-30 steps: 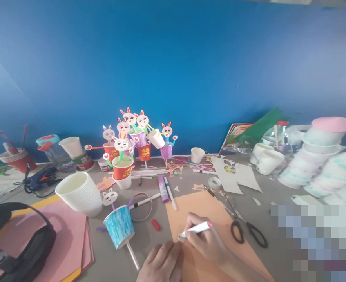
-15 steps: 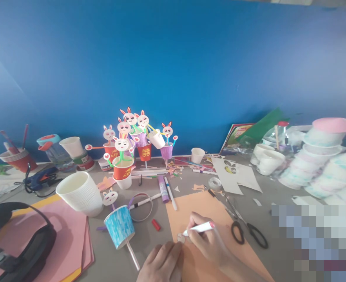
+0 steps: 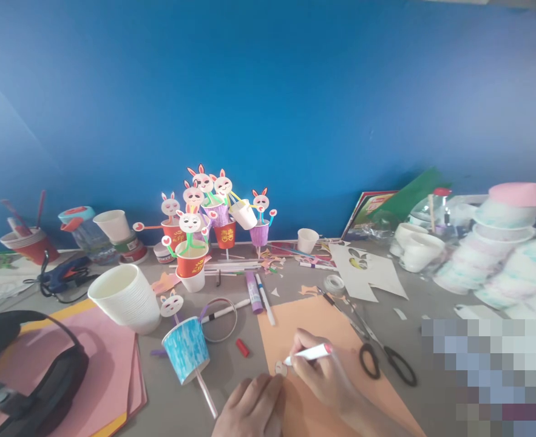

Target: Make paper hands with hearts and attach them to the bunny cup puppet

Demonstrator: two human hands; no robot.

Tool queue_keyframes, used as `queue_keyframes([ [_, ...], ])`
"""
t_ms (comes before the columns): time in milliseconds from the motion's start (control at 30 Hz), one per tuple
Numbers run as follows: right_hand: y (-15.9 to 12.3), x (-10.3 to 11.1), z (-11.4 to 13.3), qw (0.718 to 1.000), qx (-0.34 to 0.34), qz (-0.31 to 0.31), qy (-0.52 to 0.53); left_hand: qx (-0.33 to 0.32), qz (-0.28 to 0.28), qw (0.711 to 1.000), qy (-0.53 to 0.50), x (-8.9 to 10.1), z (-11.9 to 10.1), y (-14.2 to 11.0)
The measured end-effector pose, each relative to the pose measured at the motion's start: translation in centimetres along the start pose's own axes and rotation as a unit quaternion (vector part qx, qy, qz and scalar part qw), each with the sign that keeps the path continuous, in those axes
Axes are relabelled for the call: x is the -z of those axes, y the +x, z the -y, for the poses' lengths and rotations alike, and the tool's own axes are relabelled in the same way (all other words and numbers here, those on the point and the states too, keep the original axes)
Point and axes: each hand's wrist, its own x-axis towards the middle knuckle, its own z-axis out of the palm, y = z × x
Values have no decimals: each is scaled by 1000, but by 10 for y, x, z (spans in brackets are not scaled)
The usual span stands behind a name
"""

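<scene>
My right hand (image 3: 323, 377) grips a white marker with a pink end (image 3: 308, 354), its tip on a small round paper cutout (image 3: 280, 368) lying on the orange paper sheet (image 3: 313, 321). My left hand (image 3: 249, 408) rests at the bottom edge with its fingertips pressed on the cutout's left side, pinning it down. A blue painted paper cup (image 3: 186, 350) on a stick, with a bunny face, lies tilted just left of my hands.
Scissors (image 3: 381, 358) lie right of the orange sheet, a red marker cap (image 3: 242, 347) and glue stick (image 3: 252, 291) to its left. A stack of white cups (image 3: 126, 297), pink paper (image 3: 67, 370), black headphones (image 3: 26, 364), bunny cup crafts (image 3: 204, 224) and stacked bowls (image 3: 499, 243) crowd the table.
The view has shifted very slightly. My right hand has moved the marker a little on the cutout; my left hand stays put.
</scene>
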Motion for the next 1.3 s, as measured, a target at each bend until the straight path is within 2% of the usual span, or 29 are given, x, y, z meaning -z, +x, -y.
queue_keyframes([
  [467,-1,-1,5,1000,-1,10,15,7,1,1000,-9,1,0,-1],
  [667,-1,0,5,999,-6,-8,35,7,-1,1000,1,-4,-2,-4],
  [900,0,0,9,999,-6,13,28,6,-3,1000,-4,-4,-1,-6],
  [1067,-1,1,4,999,-13,-22,35,6,5,1000,-1,-4,-1,-4],
  [1300,-1,0,-4,1000,-10,-7,22,13,-3,1000,-16,0,-1,0],
])
